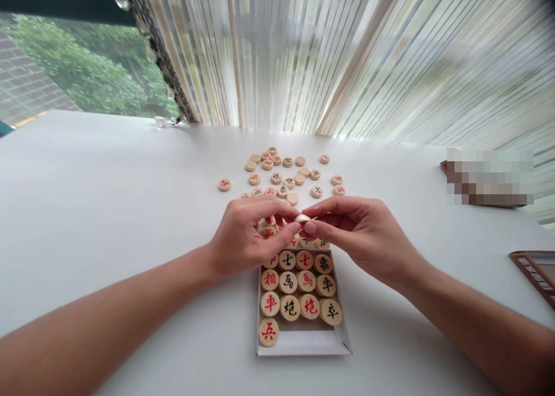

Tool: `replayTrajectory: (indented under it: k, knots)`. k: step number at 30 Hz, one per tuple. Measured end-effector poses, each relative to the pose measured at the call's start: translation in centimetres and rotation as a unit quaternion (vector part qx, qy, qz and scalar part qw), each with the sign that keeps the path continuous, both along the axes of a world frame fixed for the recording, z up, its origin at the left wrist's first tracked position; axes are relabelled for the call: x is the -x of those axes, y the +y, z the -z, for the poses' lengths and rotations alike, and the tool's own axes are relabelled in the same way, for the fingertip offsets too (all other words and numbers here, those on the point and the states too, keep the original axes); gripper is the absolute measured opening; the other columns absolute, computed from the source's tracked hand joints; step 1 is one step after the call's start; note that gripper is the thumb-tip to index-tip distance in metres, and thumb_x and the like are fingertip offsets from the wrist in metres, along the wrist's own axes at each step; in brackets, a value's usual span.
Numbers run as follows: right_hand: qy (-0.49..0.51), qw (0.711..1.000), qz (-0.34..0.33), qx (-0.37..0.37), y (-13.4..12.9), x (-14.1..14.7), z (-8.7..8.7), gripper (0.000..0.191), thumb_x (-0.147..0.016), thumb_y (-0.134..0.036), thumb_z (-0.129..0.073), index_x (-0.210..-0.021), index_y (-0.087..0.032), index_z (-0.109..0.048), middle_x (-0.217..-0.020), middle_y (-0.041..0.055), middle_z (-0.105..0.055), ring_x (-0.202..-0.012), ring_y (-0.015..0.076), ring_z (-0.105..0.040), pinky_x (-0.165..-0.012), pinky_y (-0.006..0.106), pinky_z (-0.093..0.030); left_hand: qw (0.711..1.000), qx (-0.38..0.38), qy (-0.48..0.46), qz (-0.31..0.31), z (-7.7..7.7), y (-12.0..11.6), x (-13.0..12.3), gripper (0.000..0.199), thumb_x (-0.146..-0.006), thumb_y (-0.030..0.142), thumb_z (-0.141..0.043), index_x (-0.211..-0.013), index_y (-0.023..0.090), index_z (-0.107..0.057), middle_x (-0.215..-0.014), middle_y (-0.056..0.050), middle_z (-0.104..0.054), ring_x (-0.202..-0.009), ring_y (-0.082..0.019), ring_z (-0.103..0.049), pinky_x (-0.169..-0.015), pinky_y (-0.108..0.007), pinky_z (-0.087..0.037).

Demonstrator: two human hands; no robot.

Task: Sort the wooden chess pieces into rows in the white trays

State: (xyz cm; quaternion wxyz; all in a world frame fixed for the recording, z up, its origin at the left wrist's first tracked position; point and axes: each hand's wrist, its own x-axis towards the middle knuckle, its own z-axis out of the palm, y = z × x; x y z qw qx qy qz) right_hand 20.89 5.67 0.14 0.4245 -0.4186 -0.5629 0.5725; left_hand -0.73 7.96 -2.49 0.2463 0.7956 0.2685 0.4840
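My left hand [264, 222] and my right hand [347, 222] meet over the far end of an open box, fingertips pinching one pale wooden xiangqi piece [302, 218] between them. Its face is turned away from view. Below them, the shallow white box [306, 345] holds rows of round pieces with red and black characters. A red-marked piece [269, 332] sits alone in the near left corner, beside a bare strip of box floor. My left hand partly hides the pieces at the box's far left.
Loose pieces lie scattered beyond my hands, among them a red-marked one [224, 184] at the left. A brown-edged, partly blurred item [485, 182] and a brown-framed item [535, 274] are at the right. A string curtain [295, 55] hangs behind the white table [108, 211].
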Motion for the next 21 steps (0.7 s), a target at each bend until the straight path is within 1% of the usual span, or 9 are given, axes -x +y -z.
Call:
replayTrajectory:
  k: [3, 7, 10, 15, 18, 21]
  knots:
    - [-0.016, 1.0, 0.015, -0.013, -0.17, 0.02, -0.05, 0.027, -0.072, -0.034, -0.099, -0.094, -0.023, -0.087, -0.089, 0.0062, -0.085, -0.085, 0.0244, -0.082, -0.073, 0.032, -0.07, 1.0, 0.001, -0.007, -0.002, 0.11, 0.09, 0.05, 0.006, -0.091, 0.015, -0.078, -0.096, 0.018, -0.08, -0.084, -0.005, -0.079, -0.07, -0.014, -0.07, -0.065, -0.026, -0.058]
    - [-0.015, 0.999, 0.018, -0.026, -0.37, 0.14, -0.03, 0.026, -0.074, -0.036, -0.099, -0.093, -0.024, -0.086, -0.09, 0.0056, -0.084, -0.084, 0.0235, -0.081, -0.072, 0.031, -0.07, 1.0, 0.0, -0.021, 0.004, 0.15, 0.15, 0.07, 0.006, -0.091, 0.018, -0.081, -0.097, 0.017, -0.081, -0.087, -0.006, -0.078, -0.072, -0.014, -0.071, -0.067, -0.026, -0.059]
    - [-0.017, 0.999, 0.024, -0.028, -0.4, 0.25, 0.07, 0.03, -0.072, -0.039, -0.099, -0.095, -0.024, -0.086, -0.09, 0.0055, -0.084, -0.081, 0.0233, -0.081, -0.07, 0.033, -0.071, 1.0, 0.0, -0.026, 0.015, 0.13, 0.15, 0.05, 0.006, -0.092, 0.019, -0.081, -0.098, 0.018, -0.081, -0.088, -0.006, -0.078, -0.073, -0.014, -0.07, -0.067, -0.026, -0.059]
    - [-0.023, 0.998, 0.042, -0.034, -0.4, 0.37, 0.21, 0.035, -0.066, -0.046, -0.101, -0.089, -0.024, -0.085, -0.087, 0.0058, -0.083, -0.077, 0.0237, -0.08, -0.066, 0.034, -0.071, 0.999, 0.002, -0.021, 0.025, 0.14, 0.16, 0.03, 0.006, -0.093, 0.017, -0.079, -0.099, 0.018, -0.082, -0.091, -0.007, -0.078, -0.071, -0.014, -0.069, -0.063, -0.026, -0.058]
    - [-0.027, 0.998, 0.05, -0.038, -0.47, 0.44, 0.28, 0.035, -0.066, -0.046, -0.101, -0.088, -0.024, -0.085, -0.085, 0.0058, -0.083, -0.076, 0.0232, -0.079, -0.065, 0.033, -0.071, 0.999, 0.0, -0.021, 0.026, 0.18, 0.17, 0.0, 0.006, -0.093, 0.018, -0.078, -0.098, 0.018, -0.081, -0.089, -0.007, -0.078, -0.071, -0.015, -0.07, -0.062, -0.026, -0.058]
    - [-0.02, 0.998, 0.049, -0.029, -0.49, 0.49, 0.34, 0.033, -0.068, -0.044, -0.101, -0.088, -0.024, -0.084, -0.086, 0.0055, -0.083, -0.076, 0.0224, -0.079, -0.065, 0.032, -0.07, 0.999, 0.004, -0.025, 0.026, 0.23, 0.15, -0.04, 0.006, -0.093, 0.016, -0.078, -0.098, 0.017, -0.081, -0.088, -0.007, -0.077, -0.071, -0.015, -0.07, -0.061, -0.025, -0.058]
